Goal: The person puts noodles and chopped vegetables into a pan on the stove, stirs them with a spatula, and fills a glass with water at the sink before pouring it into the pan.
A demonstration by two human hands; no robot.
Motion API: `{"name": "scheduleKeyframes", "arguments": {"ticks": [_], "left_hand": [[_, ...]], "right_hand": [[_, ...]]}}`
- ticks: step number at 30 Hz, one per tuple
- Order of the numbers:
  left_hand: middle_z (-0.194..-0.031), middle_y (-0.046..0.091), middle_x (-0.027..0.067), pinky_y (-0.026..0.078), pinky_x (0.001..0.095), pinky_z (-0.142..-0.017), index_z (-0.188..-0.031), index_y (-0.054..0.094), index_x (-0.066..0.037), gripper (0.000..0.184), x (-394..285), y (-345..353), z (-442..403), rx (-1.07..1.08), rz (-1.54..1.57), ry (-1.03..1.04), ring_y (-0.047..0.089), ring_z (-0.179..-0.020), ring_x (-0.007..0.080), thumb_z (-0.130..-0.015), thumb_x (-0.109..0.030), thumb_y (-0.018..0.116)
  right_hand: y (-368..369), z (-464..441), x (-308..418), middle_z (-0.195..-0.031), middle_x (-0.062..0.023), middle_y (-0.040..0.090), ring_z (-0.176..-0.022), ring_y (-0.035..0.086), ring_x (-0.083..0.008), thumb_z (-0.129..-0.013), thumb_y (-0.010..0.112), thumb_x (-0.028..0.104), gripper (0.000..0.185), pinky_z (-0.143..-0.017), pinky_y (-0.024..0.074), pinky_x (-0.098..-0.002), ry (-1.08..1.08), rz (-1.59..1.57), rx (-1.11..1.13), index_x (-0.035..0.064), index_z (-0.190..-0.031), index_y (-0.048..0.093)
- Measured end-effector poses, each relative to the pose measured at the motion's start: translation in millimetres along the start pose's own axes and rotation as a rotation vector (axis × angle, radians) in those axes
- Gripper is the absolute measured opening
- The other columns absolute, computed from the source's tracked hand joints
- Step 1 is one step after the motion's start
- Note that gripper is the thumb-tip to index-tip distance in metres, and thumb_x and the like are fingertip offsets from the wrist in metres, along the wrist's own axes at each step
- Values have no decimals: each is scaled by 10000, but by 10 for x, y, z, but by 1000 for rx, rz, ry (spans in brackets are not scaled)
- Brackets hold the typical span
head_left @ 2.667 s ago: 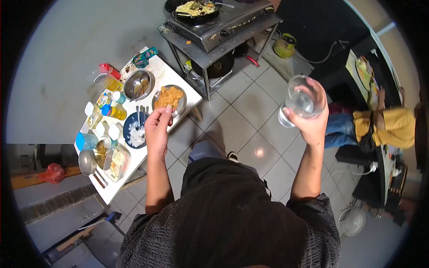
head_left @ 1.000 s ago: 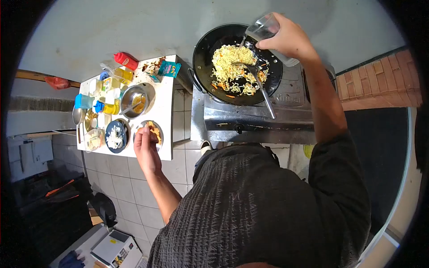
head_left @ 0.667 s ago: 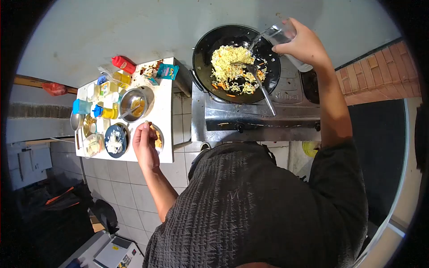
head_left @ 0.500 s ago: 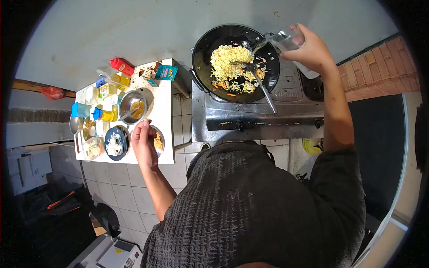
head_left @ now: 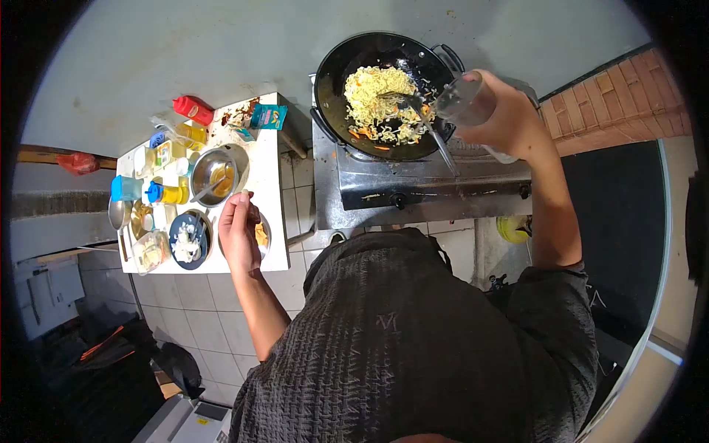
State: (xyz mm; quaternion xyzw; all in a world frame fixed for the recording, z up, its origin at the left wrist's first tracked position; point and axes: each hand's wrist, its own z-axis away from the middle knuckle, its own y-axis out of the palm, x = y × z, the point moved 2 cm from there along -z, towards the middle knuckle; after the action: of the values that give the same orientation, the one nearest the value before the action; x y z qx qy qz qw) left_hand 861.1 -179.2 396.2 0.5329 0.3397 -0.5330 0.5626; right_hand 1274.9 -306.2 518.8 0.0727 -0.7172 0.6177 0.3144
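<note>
My right hand is wrapped round a clear glass, tilted with its mouth over the right rim of a black wok. Noodles with bits of carrot lie in the wok, and a metal ladle rests in them, its handle over the front rim. My left hand is closed in a pinch above the metal plate of orange pieces; what its fingertips hold, if anything, is too small to name. Beside it are a steel bowl with a spoon and a dark plate of white pieces.
The wok sits on a steel stove against the wall. On the white table at the left stand a red bottle, a teal packet, a yellow bottle with blue cap and several containers. A green gas cylinder is under the stove's right side.
My right hand came from over the floor to the wok with the glass, tipped water into it, then drew slightly right and down. My left hand shifted off the orange pieces. The view turned to the stove.
</note>
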Motion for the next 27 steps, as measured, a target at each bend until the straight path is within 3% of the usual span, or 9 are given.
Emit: {"name": "scheduleKeyframes", "arguments": {"ticks": [2,4,7,14,16,18,20,27], "left_hand": [[-690,510,-21,349,201,-601,-961,626,-7,177,-15,-24,32,-18,-8,-7,451,-643,62,-931,-180,605],[-694,509,-23,347,200,-599,-954,623,-13,170,-29,-60,64,-63,-16,-15,447,-642,58,-936,-180,598],[-697,509,-27,349,199,-601,-957,619,-18,161,-23,-134,105,-58,-17,-4,448,-643,56,-938,-176,593],[-697,510,-26,349,198,-604,-948,616,-28,149,0,-247,214,-98,-18,-18,450,-642,56,-938,-175,592],[-697,516,-26,348,197,-599,-939,614,-31,149,-1,-252,229,-114,-17,-13,452,-640,54,-940,-178,591],[-698,520,-26,347,197,-595,-940,615,-29,154,-16,-226,243,-115,-15,-15,453,-637,54,-939,-181,593],[-698,524,-26,346,197,-591,-942,617,-28,158,-21,-199,252,-115,-12,-16,455,-634,54,-939,-184,594],[-686,492,-29,350,212,-589,-1041,583,16,210,-21,-113,231,-61,-42,-20,452,-641,67,-944,-170,579]], "right_hand": [[112,-25,35,-904,-117,651,-811,641,-249,-535,818,300,784,-734,501,-344,8,-7,35,74,-1227,527],[260,-104,33,-934,-139,669,-874,665,-289,-541,800,297,740,-766,511,-375,-150,-37,-46,82,-1199,539],[377,-211,138,-985,-159,676,-931,660,-328,-545,790,300,700,-801,515,-405,-82,-82,82,90,-1170,554],[574,-661,237,-1023,-155,676,-926,653,-342,-560,801,316,673,-820,512,-412,-155,76,23,94,-1152,568],[542,-789,243,-1031,-154,669,-889,649,-252,-575,802,284,785,-814,503,-341,-88,46,-1,57,-1266,507],[450,-846,344,-1019,-150,666,-875,648,-259,-555,809,330,808,-801,507,-347,-73,24,-51,64,-1262,522],[332,-874,424,-1052,-165,661,-900,648,-277,-551,807,352,813,-812,510,-350,81,-9,-7,50,-1254,532],[253,-930,-44,-1103,-222,645,-1004,640,-329,-550,793,427,876,-863,496,-374,22,127,-292,40,-1286,517]]}}
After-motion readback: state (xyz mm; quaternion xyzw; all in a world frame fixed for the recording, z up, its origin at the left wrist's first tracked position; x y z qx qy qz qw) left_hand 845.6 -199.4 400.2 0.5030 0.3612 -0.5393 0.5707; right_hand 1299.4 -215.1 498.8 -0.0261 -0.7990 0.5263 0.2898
